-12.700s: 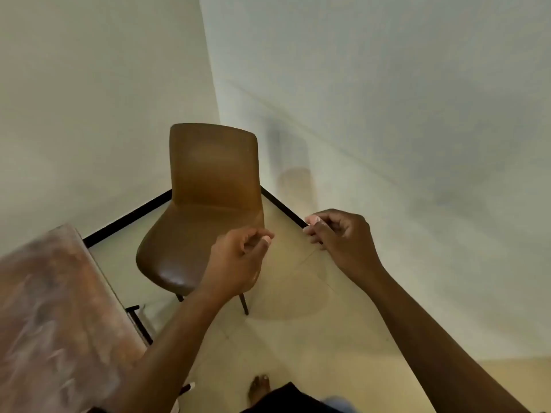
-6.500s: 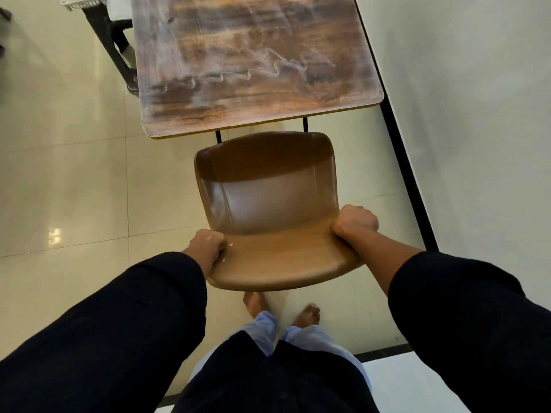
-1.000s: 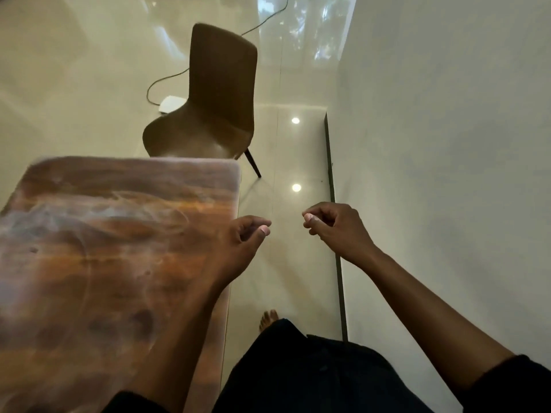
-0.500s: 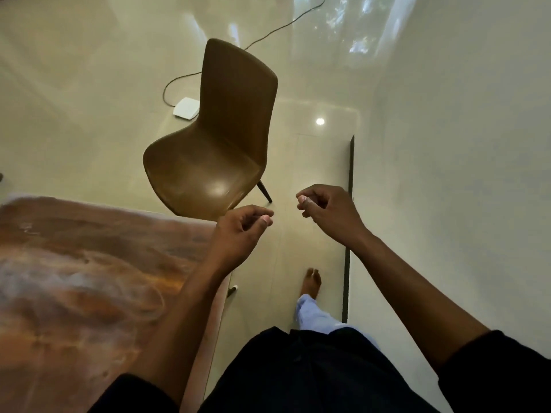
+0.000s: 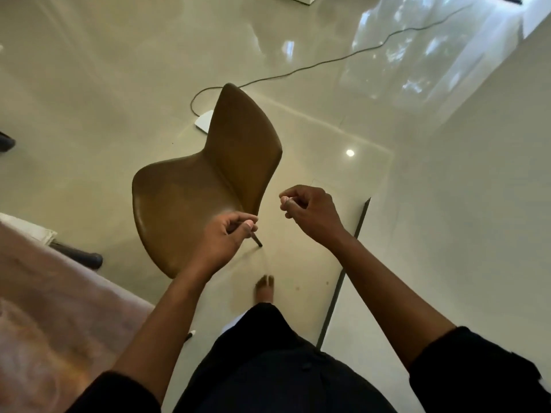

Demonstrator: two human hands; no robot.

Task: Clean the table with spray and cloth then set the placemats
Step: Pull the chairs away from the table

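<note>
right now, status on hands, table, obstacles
Left hand, right hand curled, holding nothing. Table at lower left; no spray, cloth or placemats in view. Brown chair directly ahead.

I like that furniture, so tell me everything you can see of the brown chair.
The brown chair is one moulded shell, seat curving into a tall back, glossy like leather. One thin dark leg shows. It stands upright on the tiled floor, near the table. The left hand hovers before it, no touch visible.
</note>
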